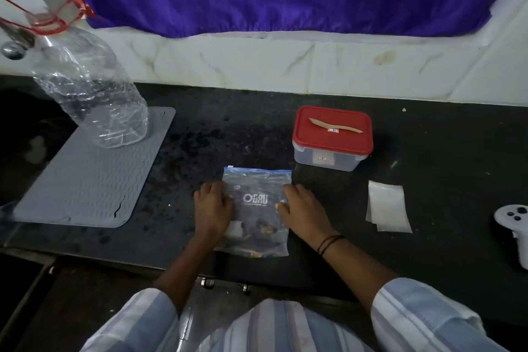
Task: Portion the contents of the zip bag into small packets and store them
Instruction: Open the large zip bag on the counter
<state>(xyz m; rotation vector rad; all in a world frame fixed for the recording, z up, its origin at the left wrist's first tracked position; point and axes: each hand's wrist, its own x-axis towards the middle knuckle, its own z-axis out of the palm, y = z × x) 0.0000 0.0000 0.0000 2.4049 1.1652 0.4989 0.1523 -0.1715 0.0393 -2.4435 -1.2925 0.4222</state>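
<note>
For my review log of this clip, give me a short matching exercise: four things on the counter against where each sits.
Things:
1. zip bag
2. red-lidded box
3. small packets
4. clear bottle

Places:
A. on the grey mat
B. between both hands
C. right of the zip bag
D. behind the zip bag, to the right

Pairs: 1-B, 2-D, 3-C, 4-A

Clear glossy plastic zip bag (256, 208); matt speckled stone counter (428, 151).
</note>
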